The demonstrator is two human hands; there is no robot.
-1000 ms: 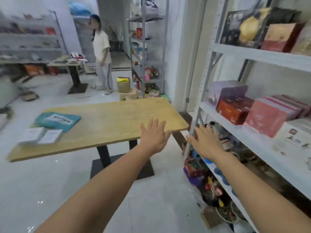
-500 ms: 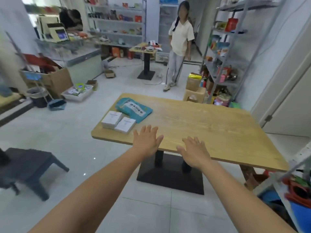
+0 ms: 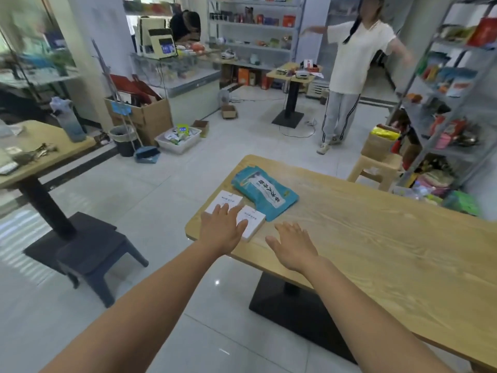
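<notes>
Two white boxes lie side by side at the near left corner of a wooden table (image 3: 376,251): the left white box (image 3: 226,201) and the right white box (image 3: 252,224). A teal pouch (image 3: 265,192) lies just behind them. My left hand (image 3: 222,228) hovers flat over the two boxes with straight fingers, covering part of each. My right hand (image 3: 291,244) is open, palm down, over bare tabletop to the right of the boxes. Neither hand holds anything.
A dark stool (image 3: 94,254) stands on the floor to the left, beside another table (image 3: 32,152). A person in a white shirt (image 3: 349,65) stands beyond the table with arms out. Metal shelving (image 3: 451,103) lines the right side. Cardboard boxes and a white bin (image 3: 178,137) sit on the floor.
The view has swung left from the shelving to the table's left end. Both hands came over the table, the left one now above the white boxes.
</notes>
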